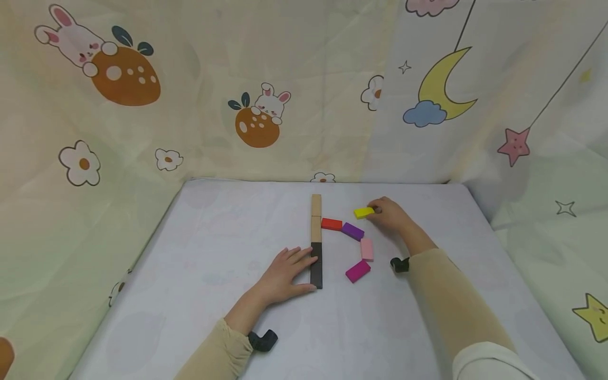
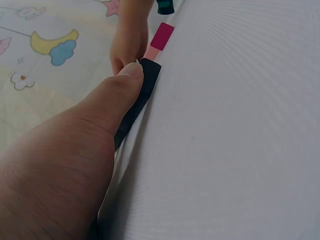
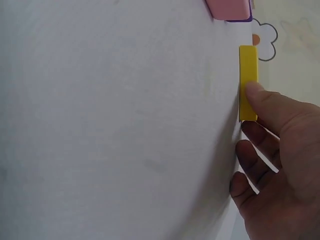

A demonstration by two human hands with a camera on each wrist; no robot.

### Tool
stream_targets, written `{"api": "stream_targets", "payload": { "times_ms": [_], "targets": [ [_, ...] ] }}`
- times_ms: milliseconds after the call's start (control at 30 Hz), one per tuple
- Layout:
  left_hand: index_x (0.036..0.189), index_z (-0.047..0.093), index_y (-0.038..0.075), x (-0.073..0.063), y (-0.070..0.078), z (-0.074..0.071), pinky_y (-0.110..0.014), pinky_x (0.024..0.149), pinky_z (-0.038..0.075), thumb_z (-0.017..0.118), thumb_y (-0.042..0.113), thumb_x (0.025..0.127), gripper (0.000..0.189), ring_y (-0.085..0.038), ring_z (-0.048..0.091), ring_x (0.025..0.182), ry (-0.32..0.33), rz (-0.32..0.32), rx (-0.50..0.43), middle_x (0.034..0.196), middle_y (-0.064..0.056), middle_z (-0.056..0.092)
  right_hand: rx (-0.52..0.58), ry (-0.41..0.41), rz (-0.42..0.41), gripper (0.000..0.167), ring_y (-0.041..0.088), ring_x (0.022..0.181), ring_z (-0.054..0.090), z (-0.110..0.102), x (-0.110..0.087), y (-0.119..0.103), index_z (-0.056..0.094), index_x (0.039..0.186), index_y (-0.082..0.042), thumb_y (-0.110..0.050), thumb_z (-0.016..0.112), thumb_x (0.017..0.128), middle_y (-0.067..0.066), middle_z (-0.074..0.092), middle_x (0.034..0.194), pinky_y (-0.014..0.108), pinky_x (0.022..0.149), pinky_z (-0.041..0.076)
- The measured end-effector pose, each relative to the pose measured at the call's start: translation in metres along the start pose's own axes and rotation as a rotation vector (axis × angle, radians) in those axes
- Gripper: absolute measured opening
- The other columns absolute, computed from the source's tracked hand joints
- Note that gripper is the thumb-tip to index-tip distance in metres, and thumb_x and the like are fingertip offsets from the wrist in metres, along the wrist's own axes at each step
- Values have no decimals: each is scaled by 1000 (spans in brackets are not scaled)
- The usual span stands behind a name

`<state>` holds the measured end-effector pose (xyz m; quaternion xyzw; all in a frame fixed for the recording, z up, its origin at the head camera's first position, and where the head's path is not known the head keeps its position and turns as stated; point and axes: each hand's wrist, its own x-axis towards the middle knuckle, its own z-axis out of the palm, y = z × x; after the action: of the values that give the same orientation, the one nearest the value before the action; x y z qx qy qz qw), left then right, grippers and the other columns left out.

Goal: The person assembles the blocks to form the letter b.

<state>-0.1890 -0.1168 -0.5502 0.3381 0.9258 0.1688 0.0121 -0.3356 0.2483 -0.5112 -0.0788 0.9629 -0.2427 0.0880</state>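
Observation:
My right hand (image 1: pixel 390 215) pinches a yellow block (image 1: pixel 363 212) near the table's far side; in the right wrist view the thumb lies on the yellow block (image 3: pixel 248 70). My left hand (image 1: pixel 285 274) has its fingers spread, with fingertips and thumb touching the side of the black blocks (image 1: pixel 316 272). Those continue a straight column with two plain wooden blocks (image 1: pixel 316 216) beyond them. From the column's right side curve a red block (image 1: pixel 331 224), a purple block (image 1: pixel 353 231), a pink block (image 1: pixel 367 249) and a magenta block (image 1: pixel 358 271), whose lower end stands apart from the column.
The white-covered table (image 1: pixel 228 227) carries all the blocks. Cloth printed with rabbits, flowers and stars (image 1: pixel 304 63) hangs behind and at both sides. A black wrist device (image 1: pixel 263 341) sits on the left wrist, another (image 1: pixel 399 265) by the right.

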Motion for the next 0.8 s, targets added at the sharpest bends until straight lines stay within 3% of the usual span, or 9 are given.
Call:
{"api": "stream_targets", "payload": {
  "times_ms": [400,800],
  "targets": [
    [152,36,36,0,0,-1,-49,125,16,48,74,88,75,-24,28,150,6,9,-4,163,10,28,1,54,-25,40,32,108,56,-1,-16,6,63,128,-8,-31,65,96,16,60,123,50,98,49],
    [153,35,38,0,0,0,-50,125,16,47,76,88,76,-24,28,150,-7,-2,0,163,11,27,-12,84,-45,38,28,100,56,3,-58,-7,64,129,-13,-32,64,97,12,61,120,40,84,54]
  ]
}}
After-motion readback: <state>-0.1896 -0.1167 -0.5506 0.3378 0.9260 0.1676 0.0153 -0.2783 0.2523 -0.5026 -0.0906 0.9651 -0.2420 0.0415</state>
